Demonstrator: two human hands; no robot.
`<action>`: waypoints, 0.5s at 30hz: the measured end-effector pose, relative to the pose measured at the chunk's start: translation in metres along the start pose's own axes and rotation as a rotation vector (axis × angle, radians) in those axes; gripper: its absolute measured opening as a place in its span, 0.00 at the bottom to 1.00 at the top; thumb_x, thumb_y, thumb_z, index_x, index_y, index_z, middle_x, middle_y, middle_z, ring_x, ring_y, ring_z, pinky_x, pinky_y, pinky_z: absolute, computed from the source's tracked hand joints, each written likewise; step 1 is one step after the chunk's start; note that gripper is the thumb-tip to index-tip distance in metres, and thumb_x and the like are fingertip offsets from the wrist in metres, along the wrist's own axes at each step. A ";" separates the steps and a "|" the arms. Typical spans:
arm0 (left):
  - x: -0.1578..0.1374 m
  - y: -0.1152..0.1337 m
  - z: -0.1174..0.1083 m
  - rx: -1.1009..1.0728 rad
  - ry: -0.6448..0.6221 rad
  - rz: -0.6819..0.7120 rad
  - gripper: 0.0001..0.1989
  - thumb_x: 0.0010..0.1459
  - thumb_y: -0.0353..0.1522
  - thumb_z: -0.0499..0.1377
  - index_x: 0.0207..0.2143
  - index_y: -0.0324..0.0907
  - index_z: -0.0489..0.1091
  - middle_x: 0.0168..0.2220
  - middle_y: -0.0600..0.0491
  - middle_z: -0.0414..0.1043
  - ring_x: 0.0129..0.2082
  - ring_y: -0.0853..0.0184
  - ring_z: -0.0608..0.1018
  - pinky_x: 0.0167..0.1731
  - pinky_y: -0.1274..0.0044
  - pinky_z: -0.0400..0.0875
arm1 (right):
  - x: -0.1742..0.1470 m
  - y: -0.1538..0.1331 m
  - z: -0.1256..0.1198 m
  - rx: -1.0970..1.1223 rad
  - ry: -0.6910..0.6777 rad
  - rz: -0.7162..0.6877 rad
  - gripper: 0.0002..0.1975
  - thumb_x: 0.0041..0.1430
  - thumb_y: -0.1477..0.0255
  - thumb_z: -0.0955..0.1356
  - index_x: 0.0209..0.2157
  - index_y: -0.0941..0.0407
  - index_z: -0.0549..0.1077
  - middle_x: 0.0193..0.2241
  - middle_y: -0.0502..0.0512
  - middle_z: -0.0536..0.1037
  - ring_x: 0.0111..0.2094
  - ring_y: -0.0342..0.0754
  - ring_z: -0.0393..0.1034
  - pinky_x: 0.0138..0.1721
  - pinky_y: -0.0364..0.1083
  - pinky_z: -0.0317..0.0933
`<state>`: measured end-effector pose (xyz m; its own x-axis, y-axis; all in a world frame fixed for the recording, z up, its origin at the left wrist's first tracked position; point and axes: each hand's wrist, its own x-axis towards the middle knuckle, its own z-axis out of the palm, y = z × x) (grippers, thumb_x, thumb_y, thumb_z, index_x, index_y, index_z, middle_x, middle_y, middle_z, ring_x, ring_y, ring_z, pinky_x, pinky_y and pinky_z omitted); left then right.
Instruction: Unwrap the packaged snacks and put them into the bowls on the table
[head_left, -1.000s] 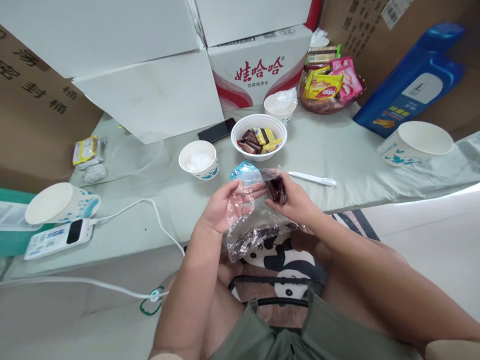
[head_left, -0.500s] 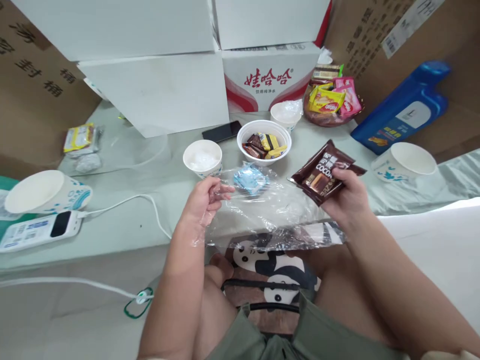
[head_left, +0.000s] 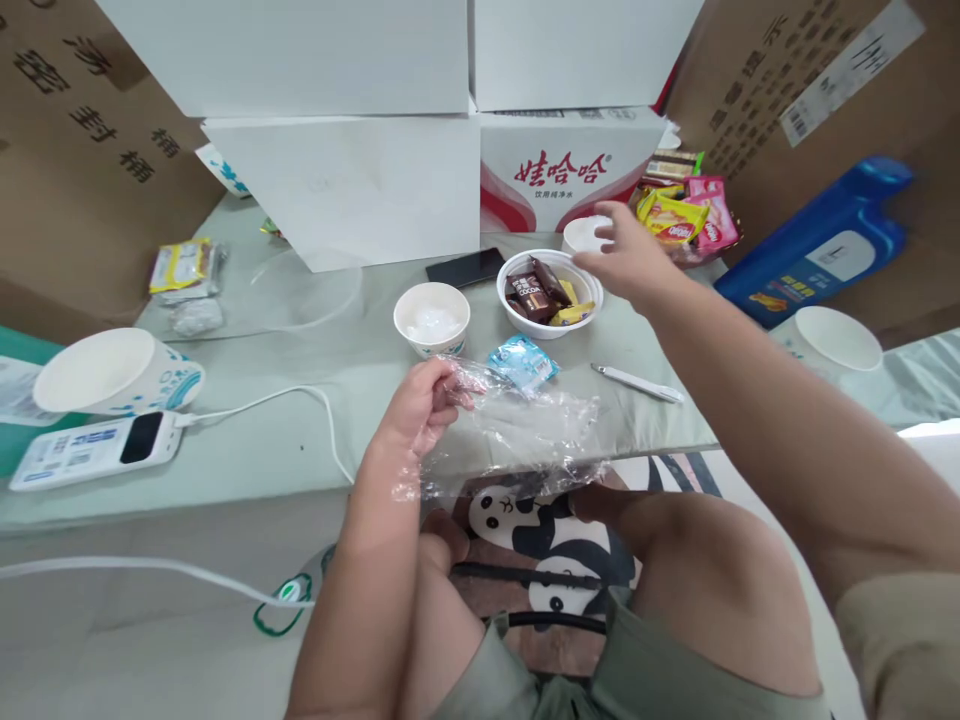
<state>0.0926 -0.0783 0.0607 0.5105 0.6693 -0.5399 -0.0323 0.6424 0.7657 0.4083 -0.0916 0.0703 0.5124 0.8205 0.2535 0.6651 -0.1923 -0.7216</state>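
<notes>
My left hand pinches a clear, crinkled plastic bag that hangs over the table's front edge. My right hand reaches over the back right with its fingers apart and holds nothing. It is beside a white bowl containing brown cocoa packets and yellow packets. Partly behind the fingers stands a paper cup. A light-blue packet lies on the table beyond the bag, and another paper cup with clear plastic inside stands to its left.
A white craft knife lies right of the bag. Behind stand a phone, cartons and a basket of snacks. At right are a blue bottle and a paper bowl; at left, a power bank with a white cable.
My right hand has let go of the brown cocoa packets, now in the white bowl, and moved up and left, opening. The craft knife has come into view. My left hand still pinches the bag.
</notes>
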 end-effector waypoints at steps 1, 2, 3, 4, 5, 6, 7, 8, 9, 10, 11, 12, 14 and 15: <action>0.001 -0.001 -0.001 0.002 -0.001 -0.001 0.10 0.44 0.32 0.58 0.17 0.41 0.58 0.20 0.50 0.75 0.14 0.76 0.72 0.09 0.88 0.40 | -0.021 0.000 -0.006 0.041 0.044 -0.041 0.32 0.52 0.70 0.75 0.59 0.52 0.67 0.55 0.64 0.75 0.53 0.62 0.74 0.53 0.65 0.69; 0.002 -0.001 -0.002 0.003 0.001 0.001 0.10 0.44 0.32 0.58 0.17 0.41 0.58 0.20 0.49 0.75 0.14 0.76 0.73 0.09 0.87 0.40 | -0.047 0.001 -0.010 0.086 0.051 -0.084 0.27 0.56 0.68 0.73 0.57 0.51 0.67 0.55 0.63 0.75 0.54 0.60 0.74 0.54 0.64 0.70; 0.003 -0.002 -0.002 0.002 0.003 0.002 0.10 0.44 0.32 0.58 0.18 0.41 0.58 0.20 0.49 0.76 0.14 0.75 0.73 0.09 0.87 0.40 | -0.075 0.002 -0.013 0.144 0.037 -0.106 0.23 0.60 0.66 0.71 0.57 0.50 0.67 0.55 0.61 0.76 0.54 0.59 0.74 0.54 0.63 0.70; 0.004 -0.002 -0.003 0.000 0.004 0.002 0.10 0.44 0.32 0.58 0.18 0.41 0.58 0.20 0.50 0.76 0.14 0.74 0.74 0.09 0.87 0.40 | -0.104 0.003 -0.013 0.217 -0.001 -0.101 0.21 0.64 0.64 0.68 0.57 0.49 0.67 0.55 0.61 0.76 0.55 0.58 0.74 0.55 0.62 0.70; 0.004 -0.002 -0.003 -0.005 0.006 0.000 0.10 0.44 0.32 0.58 0.19 0.42 0.58 0.20 0.50 0.75 0.14 0.74 0.74 0.09 0.87 0.40 | -0.132 0.005 -0.011 0.296 -0.041 -0.085 0.20 0.65 0.61 0.68 0.57 0.48 0.66 0.56 0.60 0.76 0.57 0.57 0.73 0.57 0.62 0.69; 0.005 -0.003 -0.004 -0.013 0.009 -0.005 0.10 0.44 0.32 0.58 0.19 0.42 0.57 0.20 0.51 0.75 0.14 0.73 0.74 0.09 0.87 0.40 | -0.157 0.007 -0.008 0.361 -0.084 -0.065 0.23 0.64 0.59 0.69 0.58 0.47 0.66 0.58 0.59 0.75 0.61 0.57 0.70 0.61 0.61 0.66; 0.006 -0.003 -0.004 -0.022 0.014 -0.010 0.10 0.44 0.32 0.58 0.19 0.42 0.56 0.20 0.51 0.75 0.15 0.73 0.74 0.09 0.87 0.40 | -0.177 0.008 -0.003 0.397 -0.146 -0.037 0.26 0.62 0.57 0.70 0.59 0.46 0.65 0.61 0.59 0.73 0.63 0.57 0.68 0.64 0.61 0.63; 0.006 -0.004 -0.004 -0.033 0.018 -0.015 0.11 0.45 0.32 0.57 0.19 0.43 0.55 0.19 0.52 0.75 0.15 0.73 0.74 0.09 0.87 0.40 | -0.192 0.009 0.002 0.418 -0.205 -0.012 0.31 0.59 0.56 0.72 0.61 0.45 0.63 0.63 0.59 0.71 0.65 0.57 0.65 0.65 0.60 0.62; 0.007 -0.004 -0.004 -0.042 0.019 -0.018 0.12 0.45 0.32 0.57 0.19 0.43 0.54 0.19 0.52 0.74 0.15 0.74 0.74 0.08 0.87 0.40 | -0.201 0.010 0.007 0.415 -0.257 0.005 0.36 0.55 0.55 0.75 0.62 0.46 0.62 0.65 0.60 0.69 0.66 0.58 0.64 0.66 0.61 0.60; 0.007 -0.005 -0.004 -0.046 0.017 -0.018 0.13 0.45 0.32 0.57 0.18 0.43 0.53 0.19 0.52 0.74 0.15 0.74 0.74 0.08 0.87 0.40 | -0.204 0.011 0.011 0.388 -0.291 0.014 0.38 0.52 0.56 0.76 0.62 0.47 0.63 0.64 0.61 0.70 0.65 0.60 0.65 0.66 0.61 0.60; 0.007 -0.005 -0.004 -0.040 0.017 -0.014 0.13 0.44 0.32 0.57 0.18 0.43 0.52 0.19 0.52 0.74 0.14 0.74 0.73 0.08 0.87 0.40 | -0.204 0.011 0.013 0.348 -0.302 0.019 0.35 0.51 0.56 0.77 0.59 0.48 0.67 0.62 0.61 0.72 0.63 0.61 0.67 0.65 0.62 0.61; 0.007 -0.006 -0.004 -0.024 0.018 -0.009 0.13 0.44 0.33 0.58 0.18 0.43 0.53 0.19 0.52 0.74 0.14 0.74 0.73 0.08 0.87 0.40 | -0.201 0.012 0.014 0.306 -0.293 0.024 0.28 0.52 0.57 0.76 0.53 0.50 0.71 0.58 0.61 0.76 0.60 0.61 0.70 0.63 0.63 0.62; 0.008 -0.007 -0.004 0.028 0.037 0.017 0.12 0.44 0.33 0.58 0.18 0.43 0.55 0.21 0.51 0.75 0.15 0.73 0.74 0.09 0.87 0.40 | -0.190 0.012 0.012 0.272 -0.245 0.053 0.15 0.57 0.57 0.73 0.37 0.52 0.72 0.45 0.58 0.82 0.50 0.58 0.76 0.57 0.61 0.66; 0.009 -0.008 -0.005 0.063 0.054 0.042 0.12 0.44 0.33 0.58 0.18 0.42 0.55 0.22 0.50 0.76 0.16 0.73 0.76 0.09 0.87 0.40 | -0.185 0.011 0.009 0.300 -0.226 0.079 0.14 0.59 0.56 0.72 0.32 0.52 0.70 0.38 0.56 0.82 0.45 0.55 0.77 0.53 0.59 0.68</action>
<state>0.0932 -0.0758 0.0485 0.4623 0.7155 -0.5237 0.0026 0.5896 0.8077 0.3159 -0.2408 0.0091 0.4003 0.9141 0.0652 0.4227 -0.1210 -0.8982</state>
